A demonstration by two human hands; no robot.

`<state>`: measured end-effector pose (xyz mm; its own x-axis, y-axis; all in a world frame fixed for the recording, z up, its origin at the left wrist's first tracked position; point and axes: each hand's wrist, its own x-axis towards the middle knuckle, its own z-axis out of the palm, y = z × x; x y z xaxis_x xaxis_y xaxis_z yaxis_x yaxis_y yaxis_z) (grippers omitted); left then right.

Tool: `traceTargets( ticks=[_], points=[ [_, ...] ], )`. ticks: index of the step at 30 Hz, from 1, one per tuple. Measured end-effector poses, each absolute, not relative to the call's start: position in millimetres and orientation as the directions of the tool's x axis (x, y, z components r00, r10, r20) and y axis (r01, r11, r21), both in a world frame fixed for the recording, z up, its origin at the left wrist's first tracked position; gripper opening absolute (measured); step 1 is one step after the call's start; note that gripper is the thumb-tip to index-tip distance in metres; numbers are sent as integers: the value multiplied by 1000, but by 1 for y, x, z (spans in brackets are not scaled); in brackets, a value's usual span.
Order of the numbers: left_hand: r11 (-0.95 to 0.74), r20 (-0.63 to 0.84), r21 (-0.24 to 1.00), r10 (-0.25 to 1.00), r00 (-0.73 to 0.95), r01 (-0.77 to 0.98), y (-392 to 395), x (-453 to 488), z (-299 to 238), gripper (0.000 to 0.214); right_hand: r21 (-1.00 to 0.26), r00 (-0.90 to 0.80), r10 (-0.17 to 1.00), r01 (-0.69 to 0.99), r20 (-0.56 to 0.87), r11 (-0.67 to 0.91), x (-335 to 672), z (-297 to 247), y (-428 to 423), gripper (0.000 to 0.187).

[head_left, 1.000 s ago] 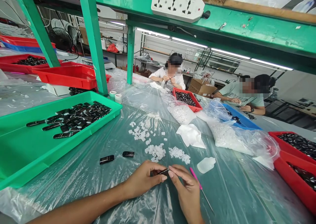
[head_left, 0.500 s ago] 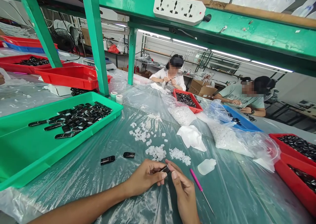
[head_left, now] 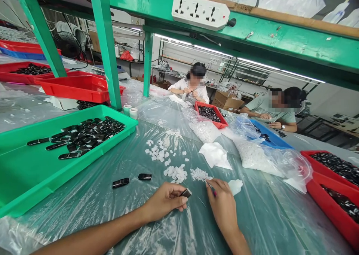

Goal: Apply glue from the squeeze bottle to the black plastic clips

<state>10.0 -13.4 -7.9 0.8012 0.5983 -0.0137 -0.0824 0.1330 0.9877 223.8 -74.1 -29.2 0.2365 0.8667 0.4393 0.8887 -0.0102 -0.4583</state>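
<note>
My left hand [head_left: 165,202] pinches a small black part [head_left: 185,192] between thumb and fingers, just above the plastic-covered table. My right hand [head_left: 221,202] lies palm down to its right, fingers curled, with the fingertips at the edge of a pile of tiny white pieces [head_left: 198,174]. A bit of a pink tool [head_left: 214,193] shows under that hand; I cannot tell whether the fingers grip it. Two more black parts [head_left: 120,182] [head_left: 144,176] lie on the sheet to the left. A small white bottle [head_left: 235,185] lies beside my right hand.
A green tray [head_left: 30,172] of black parts sits at the left, red trays [head_left: 331,199] at the right. Bags of white pieces [head_left: 258,155] and a white cloth [head_left: 214,154] lie ahead. Two people work across the table. A green shelf frame [head_left: 105,49] stands overhead.
My right hand has let go of the black part and moved right and forward to the white pieces, covering the pink tool. My left hand keeps the black part.
</note>
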Motion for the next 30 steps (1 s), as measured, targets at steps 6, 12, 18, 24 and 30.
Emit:
traceTargets(
  ticks=[6, 12, 18, 24, 30],
  points=[
    [116, 2, 989, 590, 808, -87, -15, 10, -6, 30, -516, 255, 876, 856, 409, -8, 229, -34, -66, 20],
    [77, 44, 991, 590, 806, -110, -14, 10, -9, 29, -736, 362, 867, 677, 343, 9, 218, -26, -70, 16],
    [51, 59, 993, 590, 805, -110, -14, 11, -7, 32, -929, 403, 889, 366, 218, 62, 197, -21, -78, 24],
    [-10, 93, 994, 573, 814, -106, -15, 10, -4, 31, -999, 407, 913, 47, 23, 4, 183, -12, -86, 22],
    [6, 86, 994, 582, 809, -110, -15, 12, -8, 30, -999, 419, 908, -50, -5, 17, 169, -6, -91, 17]
  ],
)
